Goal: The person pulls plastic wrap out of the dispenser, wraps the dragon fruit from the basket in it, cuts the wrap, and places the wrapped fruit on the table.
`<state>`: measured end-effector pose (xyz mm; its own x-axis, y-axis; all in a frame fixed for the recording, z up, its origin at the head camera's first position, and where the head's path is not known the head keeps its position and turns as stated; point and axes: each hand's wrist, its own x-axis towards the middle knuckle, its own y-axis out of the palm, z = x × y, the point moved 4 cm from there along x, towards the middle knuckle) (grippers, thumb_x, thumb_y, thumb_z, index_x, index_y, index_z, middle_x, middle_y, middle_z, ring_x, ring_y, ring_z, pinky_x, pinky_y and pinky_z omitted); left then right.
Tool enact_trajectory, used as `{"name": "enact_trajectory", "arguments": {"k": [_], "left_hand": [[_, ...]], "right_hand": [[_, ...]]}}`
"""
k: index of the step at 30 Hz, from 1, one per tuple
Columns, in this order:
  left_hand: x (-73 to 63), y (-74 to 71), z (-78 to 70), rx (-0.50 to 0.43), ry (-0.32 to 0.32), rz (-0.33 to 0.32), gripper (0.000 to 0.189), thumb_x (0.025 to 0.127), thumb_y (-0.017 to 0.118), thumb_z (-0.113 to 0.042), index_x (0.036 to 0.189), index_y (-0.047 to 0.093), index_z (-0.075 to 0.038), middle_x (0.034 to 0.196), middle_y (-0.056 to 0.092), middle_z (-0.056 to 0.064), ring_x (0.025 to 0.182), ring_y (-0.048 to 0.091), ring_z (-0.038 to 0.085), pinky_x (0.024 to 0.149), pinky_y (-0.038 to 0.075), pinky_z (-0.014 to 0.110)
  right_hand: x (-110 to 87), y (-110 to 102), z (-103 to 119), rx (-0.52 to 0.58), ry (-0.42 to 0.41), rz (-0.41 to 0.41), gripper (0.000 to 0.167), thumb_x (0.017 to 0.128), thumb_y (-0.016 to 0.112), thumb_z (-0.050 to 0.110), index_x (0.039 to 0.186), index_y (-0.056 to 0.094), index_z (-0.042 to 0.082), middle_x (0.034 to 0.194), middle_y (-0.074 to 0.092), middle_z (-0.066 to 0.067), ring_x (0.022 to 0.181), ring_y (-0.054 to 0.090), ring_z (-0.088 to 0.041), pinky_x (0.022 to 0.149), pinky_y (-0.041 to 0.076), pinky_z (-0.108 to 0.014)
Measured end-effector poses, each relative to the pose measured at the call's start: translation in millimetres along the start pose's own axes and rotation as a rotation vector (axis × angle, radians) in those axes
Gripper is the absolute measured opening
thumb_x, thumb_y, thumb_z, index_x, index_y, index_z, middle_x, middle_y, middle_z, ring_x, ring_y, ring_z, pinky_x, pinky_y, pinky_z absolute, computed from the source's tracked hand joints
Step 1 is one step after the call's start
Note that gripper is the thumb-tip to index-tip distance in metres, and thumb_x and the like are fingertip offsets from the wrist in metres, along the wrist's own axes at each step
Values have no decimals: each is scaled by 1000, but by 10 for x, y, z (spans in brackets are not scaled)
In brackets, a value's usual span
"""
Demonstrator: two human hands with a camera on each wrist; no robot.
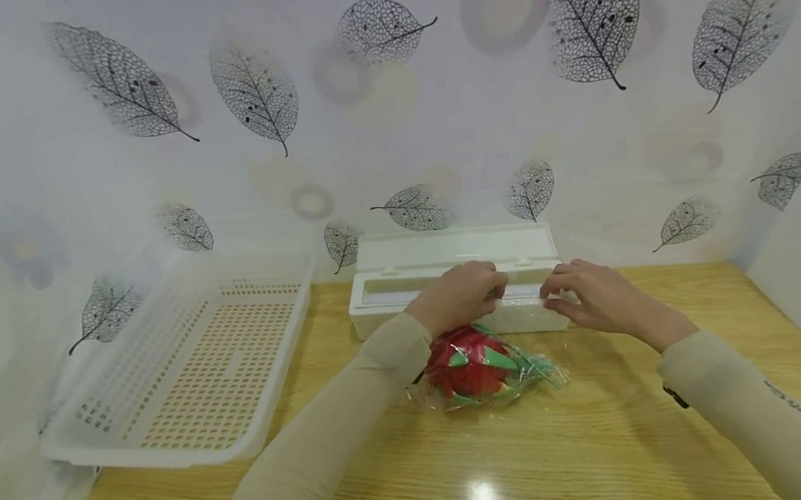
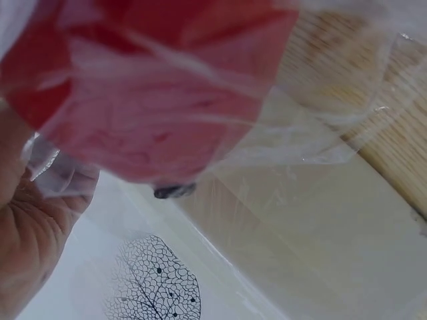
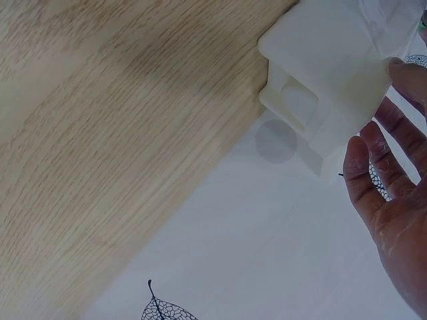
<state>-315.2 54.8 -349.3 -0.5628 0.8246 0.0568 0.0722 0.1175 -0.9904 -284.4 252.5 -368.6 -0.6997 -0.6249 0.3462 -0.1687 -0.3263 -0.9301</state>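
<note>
White box (image 1: 386, 317) stands at the table's (image 1: 546, 457) back edge; the left hand (image 1: 460, 297) pinches film (image 2: 47, 165), the right hand's (image 1: 597, 298) grip I can't tell. Probably drawing film; next wants an even pull.

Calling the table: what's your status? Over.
Left hand and right hand at open cling film dispenser. Film-wrapped dragon fruit in front. Perforated basket left, out of the way.

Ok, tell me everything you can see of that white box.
The long white box looks plastic and sits crosswise on the table, behind the wrapped red fruit. Its lid is open, tilted back; something whitish lies inside. The right hand is at its right front edge, apparently touching; the left hand is over its middle, contact unclear.
</note>
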Motion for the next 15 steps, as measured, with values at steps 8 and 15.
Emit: {"name": "enact_trajectory", "arguments": {"k": [8,15], "left_hand": [[-5,8,16,-4,4,-9,10,98,63,-12,105,71,-11,101,69,2,90,64,14,81,53,22],[-14,3,21,-6,-2,-12,9,99,63,-12,104,71,-12,100,68,2,90,63,15,81,53,23]], "right_hand": [[9,3,-5,-1,-2,-4,10,90,76,9,97,76,16,92,72,4,84,63,-18,72,53,-39],[7,-6,0,-1,-8,-10,10,90,77,9,97,76,16,92,72,3,84,64,-18,71,53,-39]]}}
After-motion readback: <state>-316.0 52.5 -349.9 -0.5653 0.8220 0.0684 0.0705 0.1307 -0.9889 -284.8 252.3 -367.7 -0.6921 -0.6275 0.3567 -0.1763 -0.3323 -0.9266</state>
